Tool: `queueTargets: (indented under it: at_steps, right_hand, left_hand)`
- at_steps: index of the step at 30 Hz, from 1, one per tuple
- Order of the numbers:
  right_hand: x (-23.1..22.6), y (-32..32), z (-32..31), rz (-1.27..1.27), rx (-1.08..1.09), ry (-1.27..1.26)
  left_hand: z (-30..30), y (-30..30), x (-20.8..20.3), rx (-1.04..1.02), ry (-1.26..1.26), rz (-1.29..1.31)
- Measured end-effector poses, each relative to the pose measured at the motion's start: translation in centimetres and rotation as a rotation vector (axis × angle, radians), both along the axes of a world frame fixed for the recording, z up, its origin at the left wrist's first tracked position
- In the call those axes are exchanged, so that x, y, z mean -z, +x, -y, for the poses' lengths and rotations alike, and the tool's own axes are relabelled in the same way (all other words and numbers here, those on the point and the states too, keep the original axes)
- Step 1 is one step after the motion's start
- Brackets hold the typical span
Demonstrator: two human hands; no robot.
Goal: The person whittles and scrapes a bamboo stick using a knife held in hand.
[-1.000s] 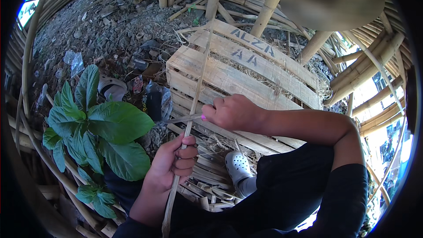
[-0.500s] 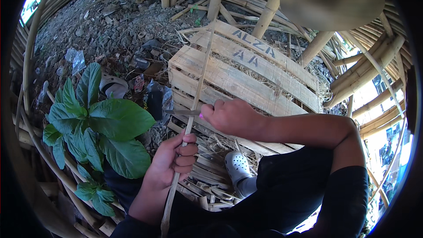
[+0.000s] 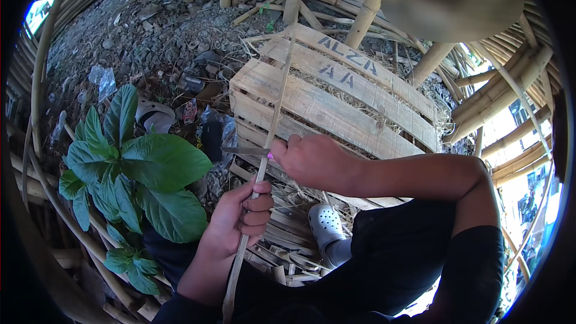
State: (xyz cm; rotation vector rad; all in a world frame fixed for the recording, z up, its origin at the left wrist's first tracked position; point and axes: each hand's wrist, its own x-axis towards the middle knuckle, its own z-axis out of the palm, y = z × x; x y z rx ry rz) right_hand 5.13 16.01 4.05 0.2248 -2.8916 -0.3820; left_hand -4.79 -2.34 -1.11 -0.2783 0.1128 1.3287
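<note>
A long, thin bamboo strip (image 3: pixel 279 102) slants from my lap up over the wooden crate. My left hand (image 3: pixel 241 216) is closed around its lower part, fingers wrapped and thumb on top. Just above that fist, my right hand (image 3: pixel 315 161) grips a knife whose handle is hidden in the fingers. The knife's narrow blade (image 3: pixel 239 150) points left and lies across the strip. A bit of pink shows by my right fingertips, against the strip.
A slatted wooden crate (image 3: pixel 324 108) with dry shavings stands ahead. At left grows a broad-leaved green plant (image 3: pixel 162 162); behind it lies a grey clog (image 3: pixel 157 117). My foot wears a pale clog (image 3: pixel 326 225) among bamboo offcuts (image 3: pixel 282 234). Bamboo poles (image 3: pixel 375 3) surround the rubble ground.
My left hand and the strip's lower end have shifted slightly right. The right hand and knife have moved slightly left and up, with the blade still across the strip.
</note>
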Motion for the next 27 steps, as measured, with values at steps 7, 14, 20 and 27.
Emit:
queueTargets:
  at_steps: [7,14,20,27]
  right_hand:
    - [-0.6,-0.2,1.6,0.098,0.189,-0.881]
    - [0.3,-0.6,1.3,0.172,0.525,-1.204]
    - [0.3,-1.5,-0.6,0.004,0.7,-1.219]
    - [-0.3,-1.3,-2.5,0.01,0.655,-1.164]
  left_hand:
    - [0.1,-0.1,0.3,0.031,0.054,-0.069]
    - [-0.3,0.7,-0.4,0.014,0.011,-0.095]
    - [-0.4,1.1,-0.7,0.043,0.106,-0.074]
    - [-0.1,1.1,0.2,0.033,0.102,-0.015]
